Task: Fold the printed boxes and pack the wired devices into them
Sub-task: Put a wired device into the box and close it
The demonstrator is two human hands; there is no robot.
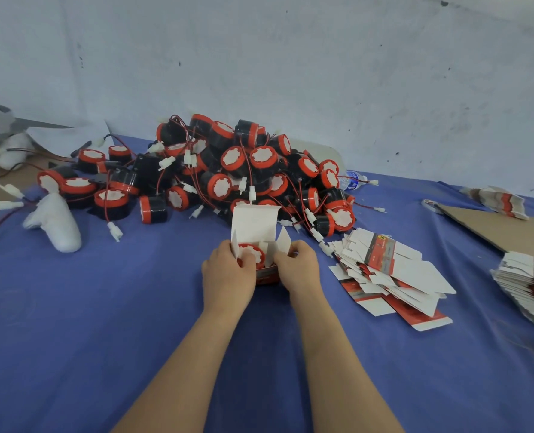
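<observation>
A small printed box stands on the blue cloth with its white lid flap raised and both side flaps open. A red-and-black wired device sits inside it, white face up. My left hand grips the box's left side with the thumb on the device. My right hand pinches the right side flap. Behind the box lies a big pile of wired devices with red wires and white plugs. Flat printed boxes are fanned out to the right.
White foam pieces lie at the left. A second stack of flat boxes and a cardboard sheet sit at the right edge. A water bottle lies behind the pile. A wall closes the back.
</observation>
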